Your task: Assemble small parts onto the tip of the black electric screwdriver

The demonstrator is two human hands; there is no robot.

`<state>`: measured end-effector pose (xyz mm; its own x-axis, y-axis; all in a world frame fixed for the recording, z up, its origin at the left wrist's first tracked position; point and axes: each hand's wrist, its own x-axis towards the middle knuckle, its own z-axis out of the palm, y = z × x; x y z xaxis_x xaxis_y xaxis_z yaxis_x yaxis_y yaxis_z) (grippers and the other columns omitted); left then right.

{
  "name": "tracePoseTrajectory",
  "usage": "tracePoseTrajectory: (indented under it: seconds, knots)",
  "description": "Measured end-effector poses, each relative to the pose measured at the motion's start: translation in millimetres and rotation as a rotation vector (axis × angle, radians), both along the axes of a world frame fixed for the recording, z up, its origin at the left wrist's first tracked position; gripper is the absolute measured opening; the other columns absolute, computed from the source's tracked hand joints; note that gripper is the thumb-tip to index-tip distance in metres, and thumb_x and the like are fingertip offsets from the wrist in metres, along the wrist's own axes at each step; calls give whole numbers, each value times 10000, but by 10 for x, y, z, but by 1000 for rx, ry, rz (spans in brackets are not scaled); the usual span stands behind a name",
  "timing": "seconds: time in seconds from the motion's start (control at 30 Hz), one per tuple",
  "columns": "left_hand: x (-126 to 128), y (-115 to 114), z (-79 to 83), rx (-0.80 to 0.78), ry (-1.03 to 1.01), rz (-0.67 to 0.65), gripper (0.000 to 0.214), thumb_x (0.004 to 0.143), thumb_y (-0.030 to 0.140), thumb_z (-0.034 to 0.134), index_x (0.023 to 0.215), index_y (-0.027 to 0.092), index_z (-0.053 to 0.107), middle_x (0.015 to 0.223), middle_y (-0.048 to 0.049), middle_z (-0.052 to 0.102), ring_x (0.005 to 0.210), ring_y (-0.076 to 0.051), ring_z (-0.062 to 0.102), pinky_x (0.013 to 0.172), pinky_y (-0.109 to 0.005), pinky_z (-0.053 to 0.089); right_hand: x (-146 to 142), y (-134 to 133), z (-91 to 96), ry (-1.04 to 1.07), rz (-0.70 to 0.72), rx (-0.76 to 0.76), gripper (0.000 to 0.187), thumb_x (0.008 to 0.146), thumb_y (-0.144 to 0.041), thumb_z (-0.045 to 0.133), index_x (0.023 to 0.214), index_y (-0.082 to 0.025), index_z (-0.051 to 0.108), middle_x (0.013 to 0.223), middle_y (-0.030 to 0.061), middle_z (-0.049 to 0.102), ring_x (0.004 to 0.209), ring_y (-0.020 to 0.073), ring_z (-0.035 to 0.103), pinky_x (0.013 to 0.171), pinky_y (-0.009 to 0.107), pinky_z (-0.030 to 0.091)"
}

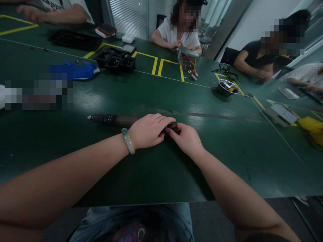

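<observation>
A dark electric screwdriver [111, 119] lies on the green table, its metal bit holder pointing left. Over its rear part my left hand [148, 130] is closed, palm down, with a jade bangle [128, 140] at the wrist. My right hand [186, 137] pinches a small black piece at the tool's rear end, perhaps a plug or cord. The fingers of both hands meet there and hide most of that piece.
Beyond my hands are a blue glove [83, 71], black plastic trays [116, 62], a metal bowl [227, 88] of small parts and a power supply unit [186, 53] with coloured wires. A yellow cloth-like item [311, 129] lies at right. Several people sit around the table.
</observation>
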<state>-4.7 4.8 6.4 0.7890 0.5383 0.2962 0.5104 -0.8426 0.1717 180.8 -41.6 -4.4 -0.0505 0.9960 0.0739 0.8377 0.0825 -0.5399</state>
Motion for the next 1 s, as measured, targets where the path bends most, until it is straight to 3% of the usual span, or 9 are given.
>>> tracePoseTrajectory:
  seconds: [0.3, 0.53, 0.77, 1.0]
  knots:
    - [22, -16, 1, 19, 14, 43, 410, 845, 223, 565, 1250, 183, 519, 1165, -73, 623, 1072, -234, 560, 913, -374, 449, -74, -23, 30, -91, -50, 12, 255, 880, -454, 545, 900, -248, 695, 742, -5, 668, 632, 134, 553, 553, 257, 306]
    - [43, -29, 3, 26, 16, 70, 159, 897, 244, 531, 1030, 192, 601, 1018, -41, 654, 979, -216, 569, 829, -348, 456, 5, -31, 35, -10, 17, -10, 214, 877, -353, 539, 981, -259, 701, 825, -19, 694, 681, 120, 572, 593, 236, 350]
    - [55, -17, -36, 38, 12, 90, 128, 905, 246, 527, 995, 201, 606, 999, -32, 650, 946, -209, 564, 797, -344, 453, 11, -23, 27, 36, 59, -27, 208, 880, -338, 537, 971, -250, 702, 815, -26, 688, 678, 114, 576, 608, 239, 369]
    - [55, 20, -60, 34, 2, 89, 128, 902, 257, 535, 991, 210, 614, 990, -20, 659, 943, -204, 562, 795, -334, 445, 124, -94, 159, 62, 27, -107, 266, 895, -175, 416, 1032, -195, 644, 1019, 27, 689, 919, 148, 608, 778, 255, 423]
